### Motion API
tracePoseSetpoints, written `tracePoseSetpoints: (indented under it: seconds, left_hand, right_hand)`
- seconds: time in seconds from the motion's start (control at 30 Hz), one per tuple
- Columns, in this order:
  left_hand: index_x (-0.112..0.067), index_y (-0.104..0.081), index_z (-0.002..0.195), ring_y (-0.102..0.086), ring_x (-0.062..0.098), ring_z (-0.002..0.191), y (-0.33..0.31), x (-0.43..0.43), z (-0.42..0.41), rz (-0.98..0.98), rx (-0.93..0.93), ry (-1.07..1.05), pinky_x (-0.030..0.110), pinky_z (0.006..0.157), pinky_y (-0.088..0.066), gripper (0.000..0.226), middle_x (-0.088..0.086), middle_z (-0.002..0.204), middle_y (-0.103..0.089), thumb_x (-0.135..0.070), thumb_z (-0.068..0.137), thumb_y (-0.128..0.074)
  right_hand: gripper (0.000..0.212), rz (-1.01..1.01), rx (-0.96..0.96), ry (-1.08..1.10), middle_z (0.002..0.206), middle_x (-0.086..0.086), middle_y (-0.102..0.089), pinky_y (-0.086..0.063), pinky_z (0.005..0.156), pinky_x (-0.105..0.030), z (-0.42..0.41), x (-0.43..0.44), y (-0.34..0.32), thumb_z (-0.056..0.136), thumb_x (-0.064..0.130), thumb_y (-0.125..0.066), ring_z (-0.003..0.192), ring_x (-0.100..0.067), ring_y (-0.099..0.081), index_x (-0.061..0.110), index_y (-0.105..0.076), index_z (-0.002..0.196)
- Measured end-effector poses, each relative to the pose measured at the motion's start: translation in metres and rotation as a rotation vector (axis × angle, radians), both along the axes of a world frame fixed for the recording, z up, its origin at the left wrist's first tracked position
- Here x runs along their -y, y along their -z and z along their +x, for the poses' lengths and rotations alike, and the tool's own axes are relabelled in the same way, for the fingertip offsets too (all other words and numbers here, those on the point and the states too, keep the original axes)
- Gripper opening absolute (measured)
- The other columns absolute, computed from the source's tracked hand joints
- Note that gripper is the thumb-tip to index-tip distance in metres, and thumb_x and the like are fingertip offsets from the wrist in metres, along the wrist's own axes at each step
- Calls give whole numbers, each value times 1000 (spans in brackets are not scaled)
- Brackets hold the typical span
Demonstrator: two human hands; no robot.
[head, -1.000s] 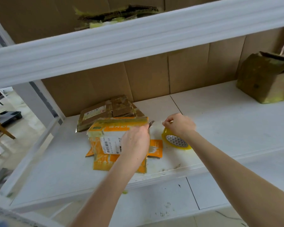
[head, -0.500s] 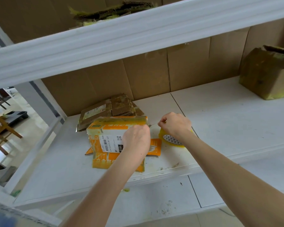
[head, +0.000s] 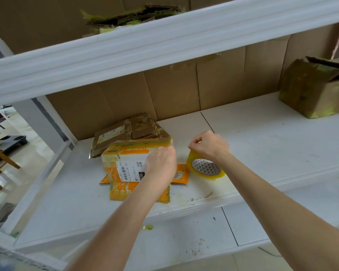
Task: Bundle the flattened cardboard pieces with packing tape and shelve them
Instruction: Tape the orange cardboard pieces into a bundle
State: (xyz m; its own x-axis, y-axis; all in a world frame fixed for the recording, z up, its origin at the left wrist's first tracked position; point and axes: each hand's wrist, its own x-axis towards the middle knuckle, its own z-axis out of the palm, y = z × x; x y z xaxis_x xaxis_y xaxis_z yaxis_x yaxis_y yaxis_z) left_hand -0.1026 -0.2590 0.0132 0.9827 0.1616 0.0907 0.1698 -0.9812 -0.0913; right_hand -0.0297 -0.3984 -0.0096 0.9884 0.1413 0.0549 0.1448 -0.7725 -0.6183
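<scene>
A stack of flattened orange cardboard [head: 125, 169] with a white shipping label lies on the white middle shelf [head: 262, 145]. My left hand [head: 160, 165] lies over its right side, fingers curled round the upper right corner. Right of it a roll of yellowish packing tape [head: 205, 169] stands tilted on the shelf. My right hand [head: 208, 146] sits on top of the roll, thumb and forefinger pinched together at its upper rim. Behind the orange stack lies a brown taped cardboard bundle [head: 129, 132].
A brown cardboard box [head: 313, 89] stands at the shelf's far right. Cardboard sheets line the back wall [head: 184, 90]. More flattened cardboard [head: 133, 14] lies on the shelf above, behind a white beam [head: 164, 40]. A lower shelf [head: 164, 241] shows scraps. Wooden chairs stand at the left.
My left hand has slid slightly up to the stack's top right corner. My right hand stays pinched over the tape roll, which now shows more below it.
</scene>
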Motion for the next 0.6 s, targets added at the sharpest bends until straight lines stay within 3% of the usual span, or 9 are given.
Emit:
tracePoseSetpoints:
  seconds: [0.07, 0.2, 0.3, 0.43, 0.5, 0.6]
  left_hand:
    - [-7, -60, 116, -55, 24, 82, 6, -10, -5, -29, -33, -24, 32, 65, -43, 26, 9, 93, -62, -2, 91, -52]
    - [-13, -59, 122, -59, 24, 84, 19, -11, -16, -223, 59, 49, 36, 70, -50, 28, 8, 93, -63, -11, 96, -47]
    - [-18, -55, 127, -64, 23, 81, 26, -9, -25, -414, 183, 88, 36, 67, -54, 31, 7, 95, -67, -18, 98, -44]
    - [-24, -59, 112, -52, 5, 53, 22, -23, -30, -683, 341, 114, 21, 47, -37, 19, -6, 77, -65, -23, 98, -47]
    - [-25, -59, 106, -48, 1, 48, 14, -27, -23, -822, 385, 99, 20, 48, -34, 13, -10, 78, -68, -22, 97, -50]
    - [-23, -60, 104, -52, 3, 56, 8, -35, -21, -964, 440, 86, 27, 55, -43, 14, -10, 82, -71, -17, 96, -50]
  right_hand:
    - [18, 37, -12, 36, 80, 15, -64, -35, 59, -24, 1, 10, -3, 84, 49, -63, 78, -15, -55, 34, -69, 74]
    - [20, 94, 9, 128, 86, 12, -66, -36, 59, -24, 1, 28, 5, 85, 46, -62, 82, -17, -58, 34, -67, 70]
    - [21, 298, 8, 192, 82, 13, -66, -41, 63, -26, -2, 32, 14, 85, 42, -63, 82, -17, -60, 34, -65, 66]
    - [18, 460, 21, 268, 81, 13, -65, -49, 72, -31, 1, 37, 19, 83, 43, -65, 83, -17, -61, 32, -66, 69]
    - [15, 466, 31, 277, 87, 11, -66, -52, 73, -32, 1, 31, 19, 84, 43, -64, 83, -18, -61, 34, -66, 72]
    - [11, 498, 36, 261, 93, 9, -67, -53, 71, -32, 0, 18, 22, 86, 41, -63, 83, -17, -61, 34, -68, 79]
